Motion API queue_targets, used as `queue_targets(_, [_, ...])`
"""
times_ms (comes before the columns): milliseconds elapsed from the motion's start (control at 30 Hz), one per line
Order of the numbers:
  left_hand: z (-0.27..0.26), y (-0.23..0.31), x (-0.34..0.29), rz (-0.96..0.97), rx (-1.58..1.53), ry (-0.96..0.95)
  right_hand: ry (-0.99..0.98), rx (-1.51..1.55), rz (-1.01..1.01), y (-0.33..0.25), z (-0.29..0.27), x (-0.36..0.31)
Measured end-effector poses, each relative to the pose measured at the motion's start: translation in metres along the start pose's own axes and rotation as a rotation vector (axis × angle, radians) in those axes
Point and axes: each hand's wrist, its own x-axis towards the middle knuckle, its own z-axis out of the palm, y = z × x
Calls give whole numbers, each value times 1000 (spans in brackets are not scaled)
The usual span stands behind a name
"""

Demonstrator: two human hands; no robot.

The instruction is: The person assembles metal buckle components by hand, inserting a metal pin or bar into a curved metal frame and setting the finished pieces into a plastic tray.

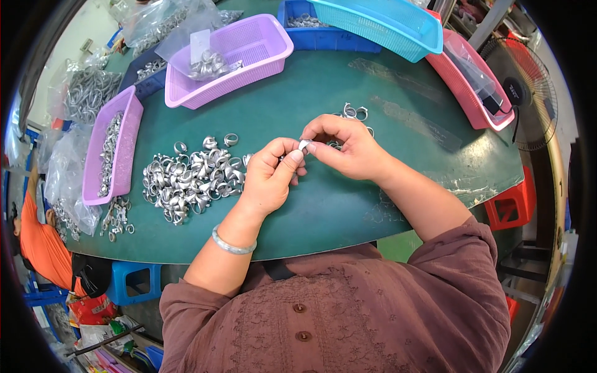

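Note:
Between my two hands, over the green table, is a small silver-coloured metal ring [304,145]. The thumb and fingers of my left hand [272,171] are closed on its lower side. My right hand [349,148] pinches it from the other side with thumb and forefinger. To the left of my left hand lies a heap of similar rings [193,177], dull silver and piled loosely. A smaller group of rings [354,112] lies just beyond my right hand, which partly hides it.
A purple basket [261,56] holds bagged rings; a narrower purple basket [134,121] stands left. At the back are a blue bin [336,38] and a turquoise basket [385,31]. A pink basket [457,87] and a fan [535,93] stand right. A person in orange [43,242] is far left.

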Motion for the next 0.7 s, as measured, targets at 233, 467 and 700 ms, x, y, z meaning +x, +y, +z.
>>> queue_targets(233, [0,1,0,32,49,-17,60,-13,-51,3,3,0])
queue_targets(467, [1,2,0,40,83,0,47,-28,-26,1,2,1])
queue_targets(700, [2,5,1,-46,4,-13,-34,28,105,1,-2,0])
